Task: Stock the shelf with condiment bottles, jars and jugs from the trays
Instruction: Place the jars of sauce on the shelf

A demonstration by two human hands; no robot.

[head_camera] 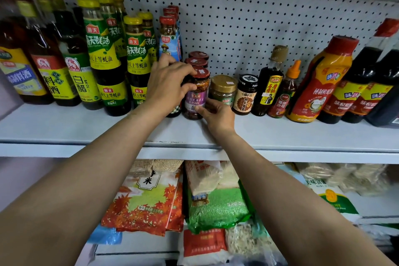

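Note:
A chili sauce jar [197, 93] with a dark red lid and purple label stands on the white shelf [280, 134], first in a row of like jars [197, 59]. My left hand [170, 84] grips its upper part, thumb across the glass front, fingers over the lid's left edge. My right hand [218, 114] pinches the jar near its base from the right. A gold-lidded jar [223, 89] and a black-lidded jar [246, 95] stand just to the right. No tray is in view.
Tall green-labelled oyster sauce bottles [108, 54] and vinegar bottles [75, 67] fill the shelf's left. Dark sauce bottles [268, 84], a red squeeze bottle [317, 84] and soy jugs [367, 88] line the right. A pegboard backs the shelf. Rice bags [146, 198] lie on the shelf below.

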